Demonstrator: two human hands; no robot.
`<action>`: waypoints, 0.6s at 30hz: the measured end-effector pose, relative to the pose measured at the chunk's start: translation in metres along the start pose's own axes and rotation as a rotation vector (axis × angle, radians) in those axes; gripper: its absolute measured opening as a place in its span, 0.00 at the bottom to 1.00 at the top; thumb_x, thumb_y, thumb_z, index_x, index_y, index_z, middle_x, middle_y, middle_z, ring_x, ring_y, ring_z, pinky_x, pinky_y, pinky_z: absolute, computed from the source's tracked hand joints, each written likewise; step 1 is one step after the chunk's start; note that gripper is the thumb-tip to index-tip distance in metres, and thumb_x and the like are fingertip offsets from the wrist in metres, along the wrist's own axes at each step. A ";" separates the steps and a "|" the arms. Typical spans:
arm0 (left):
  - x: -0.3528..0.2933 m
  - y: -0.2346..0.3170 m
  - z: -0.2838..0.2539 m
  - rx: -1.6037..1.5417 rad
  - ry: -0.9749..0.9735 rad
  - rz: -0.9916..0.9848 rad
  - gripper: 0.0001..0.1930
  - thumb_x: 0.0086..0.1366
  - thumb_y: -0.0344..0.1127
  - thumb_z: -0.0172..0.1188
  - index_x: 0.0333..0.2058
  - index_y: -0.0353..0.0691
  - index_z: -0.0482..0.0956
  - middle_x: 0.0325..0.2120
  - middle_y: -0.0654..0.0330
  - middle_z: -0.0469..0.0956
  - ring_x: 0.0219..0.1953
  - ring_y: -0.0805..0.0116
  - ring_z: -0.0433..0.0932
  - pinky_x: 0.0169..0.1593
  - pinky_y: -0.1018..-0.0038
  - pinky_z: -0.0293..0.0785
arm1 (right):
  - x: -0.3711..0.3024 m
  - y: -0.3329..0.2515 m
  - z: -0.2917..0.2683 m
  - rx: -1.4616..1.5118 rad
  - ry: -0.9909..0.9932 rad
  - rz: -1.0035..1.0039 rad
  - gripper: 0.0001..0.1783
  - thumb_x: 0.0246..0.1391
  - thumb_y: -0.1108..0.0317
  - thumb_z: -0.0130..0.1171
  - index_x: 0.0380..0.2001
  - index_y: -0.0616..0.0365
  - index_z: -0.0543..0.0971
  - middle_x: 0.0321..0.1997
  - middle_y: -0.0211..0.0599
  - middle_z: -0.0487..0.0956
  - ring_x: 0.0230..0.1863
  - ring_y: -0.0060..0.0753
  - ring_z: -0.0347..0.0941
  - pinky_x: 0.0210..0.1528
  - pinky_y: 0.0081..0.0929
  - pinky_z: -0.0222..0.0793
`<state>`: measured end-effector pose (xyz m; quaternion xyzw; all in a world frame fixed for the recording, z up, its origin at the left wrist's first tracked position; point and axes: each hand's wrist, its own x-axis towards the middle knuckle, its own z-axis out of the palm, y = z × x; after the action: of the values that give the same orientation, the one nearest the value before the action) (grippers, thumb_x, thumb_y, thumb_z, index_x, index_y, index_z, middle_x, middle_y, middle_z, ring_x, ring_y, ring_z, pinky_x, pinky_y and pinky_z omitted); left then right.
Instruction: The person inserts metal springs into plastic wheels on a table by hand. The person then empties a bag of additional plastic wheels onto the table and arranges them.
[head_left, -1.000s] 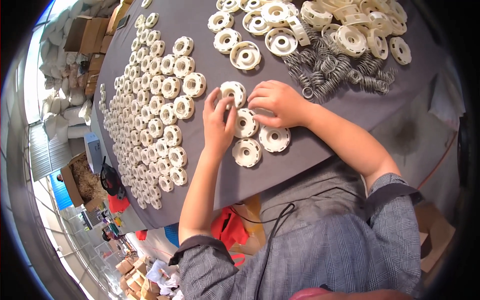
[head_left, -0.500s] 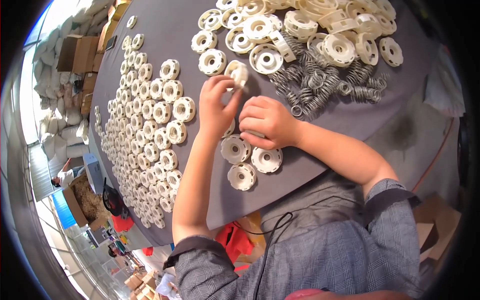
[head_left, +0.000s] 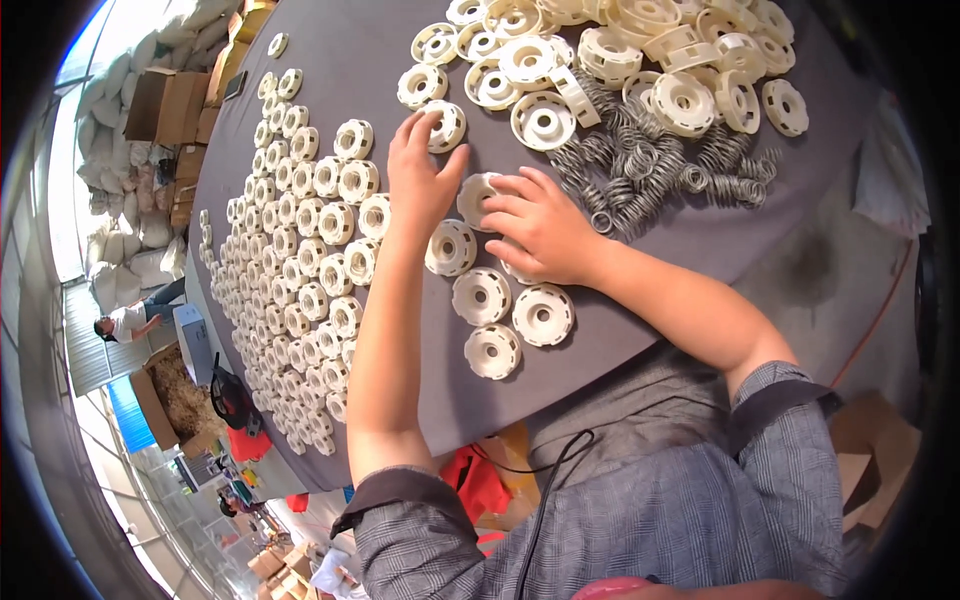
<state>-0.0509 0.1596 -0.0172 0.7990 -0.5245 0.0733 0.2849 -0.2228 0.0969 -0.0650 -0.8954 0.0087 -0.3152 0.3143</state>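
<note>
My left hand (head_left: 424, 178) has its thumb and fingers apart. Its fingertips reach over the edge of a cream plastic wheel (head_left: 448, 128) lying flat on the grey cloth. To the right, my right hand (head_left: 545, 228) spreads its fingers beside another cream wheel (head_left: 474, 203), fingertips at its rim. Under the right palm a further wheel is mostly hidden. Closer to me, several toothed-rim wheels lie face up, among them one wheel (head_left: 481, 296) and a second wheel (head_left: 543, 314).
A heap of cream wheels (head_left: 683, 102) sits at the far side, with a pile of metal coil springs (head_left: 640, 165) in front. Many wheel assemblies (head_left: 310, 255) stand in rows on the left. The grey-clothed table (head_left: 590, 372) curves to its edge near me. Cardboard boxes and a person are beyond.
The left hand has let go of the wheel it held tilted and moved left. The right hand's fingers have spread out. A wheel now shows at the right fingertips.
</note>
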 end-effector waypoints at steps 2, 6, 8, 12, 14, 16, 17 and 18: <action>0.005 -0.010 0.005 0.097 -0.022 0.033 0.17 0.54 0.34 0.62 0.44 0.42 0.75 0.46 0.56 0.73 0.48 0.57 0.70 0.49 0.67 0.66 | 0.001 -0.001 -0.002 0.005 -0.006 0.006 0.15 0.49 0.55 0.57 0.33 0.54 0.78 0.45 0.33 0.76 0.59 0.39 0.62 0.62 0.50 0.50; -0.005 -0.006 -0.002 0.157 -0.205 -0.003 0.16 0.54 0.39 0.61 0.42 0.44 0.76 0.46 0.59 0.72 0.50 0.57 0.68 0.53 0.62 0.60 | -0.001 0.001 -0.007 -0.027 0.041 0.036 0.14 0.47 0.55 0.59 0.31 0.54 0.78 0.42 0.33 0.75 0.56 0.39 0.63 0.62 0.50 0.50; -0.007 -0.006 -0.012 0.167 -0.276 -0.001 0.14 0.55 0.40 0.61 0.40 0.44 0.77 0.45 0.59 0.72 0.49 0.57 0.69 0.53 0.65 0.60 | 0.000 0.001 -0.007 -0.027 0.062 0.041 0.14 0.46 0.55 0.60 0.31 0.53 0.78 0.42 0.33 0.74 0.55 0.39 0.64 0.61 0.50 0.50; 0.018 -0.026 -0.005 -0.013 -0.340 -0.076 0.17 0.54 0.40 0.62 0.42 0.42 0.76 0.46 0.57 0.72 0.50 0.55 0.69 0.50 0.64 0.64 | 0.002 -0.003 -0.008 0.015 0.093 0.043 0.15 0.44 0.56 0.62 0.32 0.54 0.77 0.44 0.34 0.73 0.55 0.38 0.64 0.61 0.50 0.51; 0.041 -0.036 0.017 0.059 0.052 0.054 0.24 0.53 0.41 0.63 0.48 0.42 0.72 0.48 0.56 0.72 0.52 0.53 0.68 0.50 0.65 0.66 | 0.003 -0.005 -0.009 0.075 0.078 0.032 0.15 0.44 0.57 0.62 0.32 0.54 0.77 0.44 0.34 0.73 0.55 0.38 0.64 0.61 0.50 0.51; 0.060 -0.054 0.028 0.060 0.087 -0.031 0.26 0.52 0.42 0.63 0.50 0.42 0.70 0.49 0.55 0.72 0.53 0.53 0.67 0.53 0.64 0.64 | 0.008 -0.009 -0.010 0.092 0.068 0.014 0.15 0.44 0.57 0.62 0.33 0.54 0.77 0.44 0.34 0.73 0.55 0.38 0.64 0.61 0.49 0.51; 0.067 -0.055 0.034 0.045 0.111 -0.116 0.29 0.51 0.43 0.63 0.51 0.43 0.69 0.50 0.54 0.71 0.55 0.52 0.67 0.55 0.64 0.62 | 0.007 -0.008 -0.011 0.099 0.072 0.018 0.15 0.45 0.57 0.61 0.33 0.54 0.77 0.44 0.34 0.73 0.55 0.38 0.64 0.61 0.49 0.51; 0.069 -0.059 0.033 0.040 0.108 -0.115 0.29 0.51 0.43 0.63 0.51 0.43 0.69 0.50 0.54 0.71 0.55 0.52 0.67 0.55 0.64 0.62 | 0.006 -0.007 -0.012 0.108 0.076 0.021 0.15 0.45 0.57 0.61 0.33 0.54 0.77 0.44 0.34 0.73 0.55 0.38 0.64 0.61 0.48 0.51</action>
<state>0.0255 0.1038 -0.0376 0.8283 -0.4600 0.1102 0.3003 -0.2261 0.0944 -0.0499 -0.8644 0.0128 -0.3458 0.3648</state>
